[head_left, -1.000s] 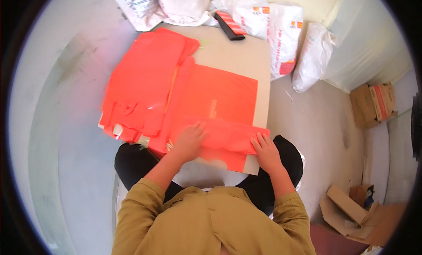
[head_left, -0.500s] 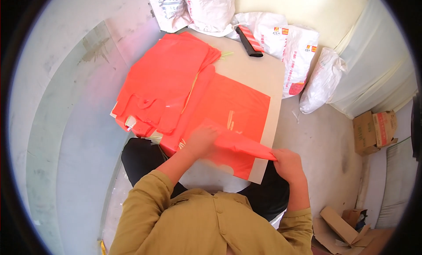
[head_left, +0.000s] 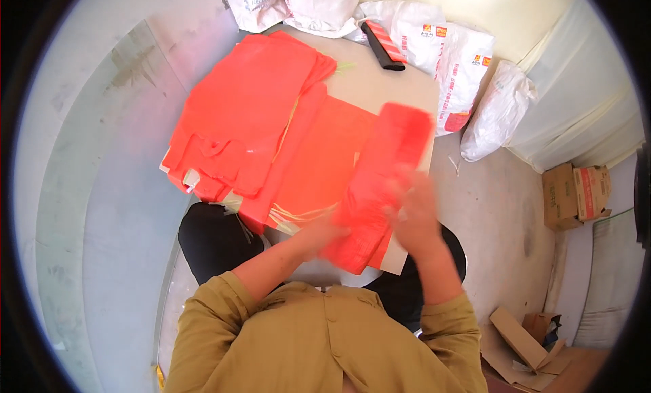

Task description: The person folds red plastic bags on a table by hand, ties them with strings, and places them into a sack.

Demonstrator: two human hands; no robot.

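Our left grip (head_left: 321,236) holds the red bundle (head_left: 390,142); our right grip (head_left: 415,206) blurs, we can't tell. A slack hold could loosen its folds.

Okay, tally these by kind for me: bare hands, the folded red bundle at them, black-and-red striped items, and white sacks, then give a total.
Bare hands: 2 (left hand, right hand)
Folded red bundle: 1
Black-and-red striped item: 1
White sacks, some only partly in view: 5
Total: 9
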